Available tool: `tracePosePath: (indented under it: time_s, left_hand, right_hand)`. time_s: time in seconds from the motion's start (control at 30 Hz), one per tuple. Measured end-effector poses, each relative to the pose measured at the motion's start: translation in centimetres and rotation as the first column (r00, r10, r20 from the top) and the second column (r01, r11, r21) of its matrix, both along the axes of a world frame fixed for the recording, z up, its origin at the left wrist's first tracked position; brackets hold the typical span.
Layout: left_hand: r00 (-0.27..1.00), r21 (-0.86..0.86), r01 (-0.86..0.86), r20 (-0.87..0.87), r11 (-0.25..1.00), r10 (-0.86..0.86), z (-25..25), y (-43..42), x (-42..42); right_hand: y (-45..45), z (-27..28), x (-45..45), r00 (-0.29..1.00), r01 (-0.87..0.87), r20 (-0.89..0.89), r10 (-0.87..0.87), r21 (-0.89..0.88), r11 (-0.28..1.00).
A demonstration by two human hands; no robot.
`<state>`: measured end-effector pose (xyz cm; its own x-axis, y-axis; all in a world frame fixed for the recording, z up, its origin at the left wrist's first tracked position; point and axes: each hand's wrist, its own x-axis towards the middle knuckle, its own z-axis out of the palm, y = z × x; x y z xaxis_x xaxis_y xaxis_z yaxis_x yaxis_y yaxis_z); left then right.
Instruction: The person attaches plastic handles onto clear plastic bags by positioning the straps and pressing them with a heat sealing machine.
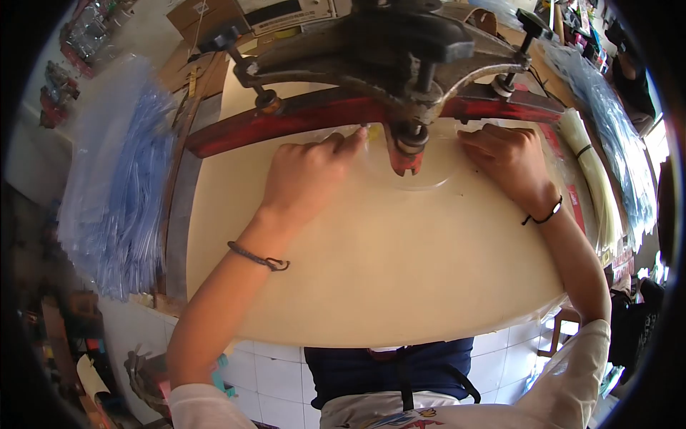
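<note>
A red metal bar of a machine with black knobs spans the far part of a cream-coloured work surface. Just in front of the bar, my left hand rests with its fingers curled and the index finger pressed near a clear plastic sheet. My right hand lies on the other side of the red forked piece, fingers bent in. Between the hands, the curved edge of clear plastic shows on the surface. What either set of fingertips holds is too small to make out.
A thick stack of bluish clear plastic sheets hangs at the left edge. Along the right edge lie a tied pale-yellow plastic bundle and more clear plastic. A cardboard box stands at the back left.
</note>
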<state>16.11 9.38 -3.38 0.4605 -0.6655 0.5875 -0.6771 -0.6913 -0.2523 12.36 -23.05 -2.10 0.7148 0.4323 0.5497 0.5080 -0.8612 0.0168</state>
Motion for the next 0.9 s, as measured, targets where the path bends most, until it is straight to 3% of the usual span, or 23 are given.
tracePosePath:
  time_s: [0.5, 0.7, 0.9]
  left_hand:
    - [0.973, 0.108, -0.133, -0.173, 0.985, 0.150, 0.4, -0.5, -0.5]
    - [0.997, 0.037, -0.043, -0.064, 0.998, 0.045, 0.0, 0.3, 0.0]
    - [0.939, 0.116, -0.304, -0.134, 0.946, 0.318, 0.7, 1.1, -1.6]
  right_hand:
    - [0.4, 0.6, -0.4, 1.000, -0.020, -0.012, 0.019, -0.020, 1.000]
    - [0.2, 0.8, -0.6, 0.999, -0.036, 0.013, 0.036, -0.021, 0.999]
    - [0.1, 0.8, -0.7, 0.996, -0.049, 0.077, 0.049, -0.004, 0.999]
